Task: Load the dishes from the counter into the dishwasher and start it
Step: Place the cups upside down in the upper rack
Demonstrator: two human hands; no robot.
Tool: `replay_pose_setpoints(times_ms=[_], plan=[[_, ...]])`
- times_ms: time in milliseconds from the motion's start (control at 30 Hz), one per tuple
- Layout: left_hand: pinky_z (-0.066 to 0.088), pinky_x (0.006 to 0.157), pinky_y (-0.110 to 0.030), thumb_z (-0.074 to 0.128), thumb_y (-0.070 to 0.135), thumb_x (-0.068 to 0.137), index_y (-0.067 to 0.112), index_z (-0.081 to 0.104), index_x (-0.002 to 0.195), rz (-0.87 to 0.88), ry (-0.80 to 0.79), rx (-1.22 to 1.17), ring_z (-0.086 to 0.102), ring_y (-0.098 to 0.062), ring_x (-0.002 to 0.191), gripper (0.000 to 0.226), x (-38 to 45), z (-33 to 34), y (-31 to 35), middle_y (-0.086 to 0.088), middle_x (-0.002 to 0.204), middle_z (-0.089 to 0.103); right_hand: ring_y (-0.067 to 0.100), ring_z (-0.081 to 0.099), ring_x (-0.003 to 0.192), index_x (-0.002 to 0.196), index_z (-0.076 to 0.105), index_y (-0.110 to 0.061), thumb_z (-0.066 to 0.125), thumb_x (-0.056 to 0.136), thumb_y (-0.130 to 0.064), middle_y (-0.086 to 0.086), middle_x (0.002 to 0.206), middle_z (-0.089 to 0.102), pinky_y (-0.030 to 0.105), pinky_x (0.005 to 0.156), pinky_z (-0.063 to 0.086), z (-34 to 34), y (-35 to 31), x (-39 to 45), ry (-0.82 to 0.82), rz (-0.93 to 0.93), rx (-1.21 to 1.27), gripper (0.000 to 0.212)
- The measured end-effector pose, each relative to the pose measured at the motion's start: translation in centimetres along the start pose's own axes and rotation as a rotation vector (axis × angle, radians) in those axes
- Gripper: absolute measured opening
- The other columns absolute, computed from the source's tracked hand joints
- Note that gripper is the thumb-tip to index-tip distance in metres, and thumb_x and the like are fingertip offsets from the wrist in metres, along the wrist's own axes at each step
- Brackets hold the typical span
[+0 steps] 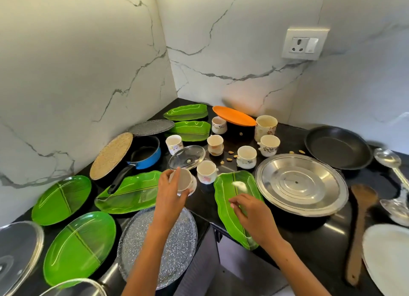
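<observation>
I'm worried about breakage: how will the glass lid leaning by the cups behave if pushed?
The glass lid sits tilted, one edge seemingly on a cup, so a push would probably slide or drop it. Being smooth glass, it's likely slippery and fragile.

The left hand point(170, 190) grips a white cup point(183, 180) (tilted) while the right hand point(252, 216) hovers over a green plate point(225, 198).

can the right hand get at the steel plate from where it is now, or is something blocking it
Probably yes. The right hand hovers open over the green leaf plate, and the steel plate lies right beside that, face up with nothing on it. Nothing stands between them; the left hand holds a cup.
</observation>
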State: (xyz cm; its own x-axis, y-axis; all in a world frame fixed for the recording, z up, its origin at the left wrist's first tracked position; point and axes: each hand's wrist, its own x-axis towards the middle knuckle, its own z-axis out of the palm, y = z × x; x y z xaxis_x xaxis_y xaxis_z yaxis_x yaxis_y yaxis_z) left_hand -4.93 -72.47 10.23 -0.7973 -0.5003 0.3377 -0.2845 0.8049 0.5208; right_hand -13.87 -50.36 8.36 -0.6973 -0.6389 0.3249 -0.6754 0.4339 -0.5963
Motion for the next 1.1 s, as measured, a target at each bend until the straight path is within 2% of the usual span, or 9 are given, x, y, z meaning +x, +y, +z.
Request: replay_pose_setpoints(times_ms=[167,333,467,600,733,800,867,967,1100], plan=[[0.029,0.092,-0.003,0.078,0.022,0.071,0.015,0.051,0.131,0.240,-0.131,-0.384,0.042,-0.009,0.112,0.066,-4.4,-1.3,8.7,-0.001,0.120,0.043,-0.002,0.060,0.097,0.118,0.058,-0.018,0.050,0.090,-0.040,-0.004,0.113,0.063,0.014,0.078,0.049,-4.3,-1.9,-6.3,0.136,0.235,0.428,0.037],[0.035,0.093,-0.009,0.071,0.034,0.071,0.019,0.050,0.130,0.513,-0.490,-0.624,0.045,0.000,0.114,0.065,-10.8,2.1,19.3,0.000,0.121,0.047,0.013,0.059,0.108,0.131,0.044,-0.031,0.046,0.077,-0.072,-0.016,0.118,0.060,0.036,0.086,0.054,-9.9,-0.3,-17.7,0.307,0.503,0.778,0.068],[0.041,0.096,-0.020,0.069,0.040,0.075,0.017,0.050,0.131,0.673,-0.804,-0.759,0.047,-0.008,0.118,0.064,-18.0,6.7,27.7,-0.001,0.124,0.046,0.022,0.062,0.108,0.118,0.059,-0.033,0.064,0.066,-0.069,0.000,0.120,0.064,0.039,0.082,0.053,-14.2,0.1,-29.1,0.646,0.682,1.065,0.063],[0.038,0.099,-0.020,0.073,0.033,0.078,0.024,0.050,0.130,0.822,-1.072,-0.800,0.044,-0.006,0.124,0.057,-26.6,11.0,34.4,0.007,0.131,0.048,0.033,0.061,0.104,0.122,0.057,-0.014,0.076,0.064,-0.055,0.017,0.118,0.062,0.043,0.081,0.054,-16.6,0.3,-40.7,0.983,0.820,1.191,0.074],[0.031,0.102,-0.012,0.067,0.054,0.076,0.030,0.042,0.134,0.998,-1.184,-0.701,0.039,0.004,0.127,0.067,-35.4,16.3,38.1,0.017,0.138,0.044,0.033,0.063,0.103,0.121,0.057,-0.018,0.069,0.070,-0.053,0.014,0.115,0.065,0.045,0.082,0.054,-17.6,0.9,-52.0,1.241,1.052,1.097,0.063],[0.034,0.102,-0.017,0.051,0.066,0.081,0.023,0.049,0.133,1.016,-1.177,-0.600,0.042,0.000,0.124,0.068,-39.3,20.0,38.3,0.014,0.137,0.047,0.030,0.065,0.099,0.119,0.058,-0.020,0.069,0.071,-0.056,0.011,0.110,0.067,0.044,0.080,0.055,-17.4,1.9,-57.4,1.334,1.186,0.988,0.061],[0.035,0.101,-0.028,0.036,0.067,0.088,0.015,0.054,0.130,1.103,-1.130,-0.467,0.050,-0.012,0.120,0.069,-42.4,23.4,37.6,0.005,0.132,0.054,0.024,0.067,0.092,0.120,0.056,-0.018,0.057,0.083,-0.039,0.008,0.105,0.067,0.039,0.077,0.057,-17.1,3.0,-61.6,1.365,1.284,0.873,0.042],[0.025,0.106,-0.033,0.022,0.057,0.096,0.010,0.058,0.126,1.263,-1.101,-0.253,0.055,-0.023,0.119,0.066,-46.9,28.2,35.9,-0.005,0.130,0.057,0.010,0.066,0.082,0.107,0.055,-0.026,0.056,0.087,-0.034,0.005,0.103,0.064,0.028,0.070,0.057,-15.9,5.8,-66.7,1.324,1.365,0.694,0.022],[0.005,0.115,-0.035,0.019,0.050,0.099,0.011,0.043,0.139,1.382,-1.112,-0.056,0.035,-0.027,0.135,0.062,-51.2,32.7,33.2,-0.010,0.147,0.035,0.012,0.065,0.090,0.123,0.047,-0.032,0.058,0.081,-0.044,0.002,0.111,0.062,0.020,0.068,0.055,-12.5,10.0,-70.9,1.101,1.516,0.406,0.046]])
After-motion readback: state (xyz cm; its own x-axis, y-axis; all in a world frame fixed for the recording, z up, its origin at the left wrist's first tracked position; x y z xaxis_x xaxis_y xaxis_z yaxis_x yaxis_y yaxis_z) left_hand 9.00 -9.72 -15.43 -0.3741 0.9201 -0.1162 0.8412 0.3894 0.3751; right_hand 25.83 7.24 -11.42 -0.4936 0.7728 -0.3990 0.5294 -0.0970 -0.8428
